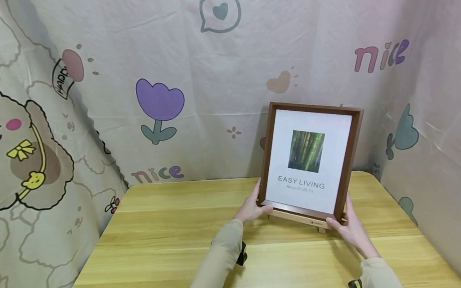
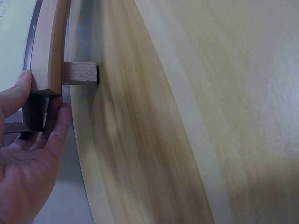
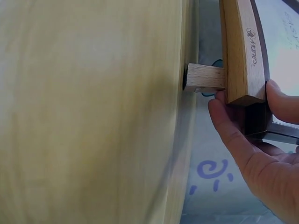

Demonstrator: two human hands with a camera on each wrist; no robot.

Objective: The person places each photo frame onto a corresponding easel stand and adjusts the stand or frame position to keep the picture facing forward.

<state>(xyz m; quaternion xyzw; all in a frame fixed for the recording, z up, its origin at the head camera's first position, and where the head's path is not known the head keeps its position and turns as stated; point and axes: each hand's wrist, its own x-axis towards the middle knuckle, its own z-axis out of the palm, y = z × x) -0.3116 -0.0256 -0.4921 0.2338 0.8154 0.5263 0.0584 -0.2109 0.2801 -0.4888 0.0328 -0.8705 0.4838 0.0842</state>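
Note:
A brown picture frame (image 1: 309, 187) with a green bamboo picture and the words EASY LIVING leans back, slightly tilted, on a light wooden easel stand (image 1: 296, 217). My left hand (image 1: 251, 206) grips the frame's lower left corner, thumb in front and fingers behind. At the lower right corner my right hand (image 1: 350, 227) holds it the same way. In the left wrist view, the left thumb (image 2: 21, 91) lies by the end of the easel's ledge (image 2: 49, 60). The right wrist view shows the ledge (image 3: 244, 51) with small printed lettering and a short wooden foot (image 3: 205, 77).
The stand is on a light wood-grain table (image 1: 174, 258), toward its right rear. A printed cloth (image 1: 216, 72) with cartoon figures hangs behind and at both sides. Dark bands (image 1: 241, 254) sit at the wrists.

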